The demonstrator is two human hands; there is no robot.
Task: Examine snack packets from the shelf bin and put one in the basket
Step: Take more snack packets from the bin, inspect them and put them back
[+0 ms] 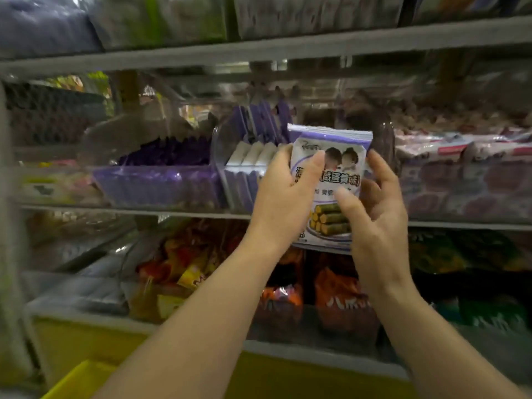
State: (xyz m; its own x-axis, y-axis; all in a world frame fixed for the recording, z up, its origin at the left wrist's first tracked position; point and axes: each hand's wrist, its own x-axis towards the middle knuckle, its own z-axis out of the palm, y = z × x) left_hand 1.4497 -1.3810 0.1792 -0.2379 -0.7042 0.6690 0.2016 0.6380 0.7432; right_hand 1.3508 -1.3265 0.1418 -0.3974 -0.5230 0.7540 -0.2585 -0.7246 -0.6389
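Clear plastic shelf bin (222, 168): purple-and-white snack packets (254, 154) standing in rows. One packet (342, 168) upright before it, left hand (283, 194) and right hand (374, 217) fingers grasping its sides.

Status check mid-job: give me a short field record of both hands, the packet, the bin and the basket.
snack packet: purple-white, upright, held in front of the shelf bin
left hand: grips its left edge, thumb on front
right hand: grips its right edge, thumb on front
shelf bin: clear, more purple packets standing inside
basket: yellow, corner at lower left; packet not yet in it
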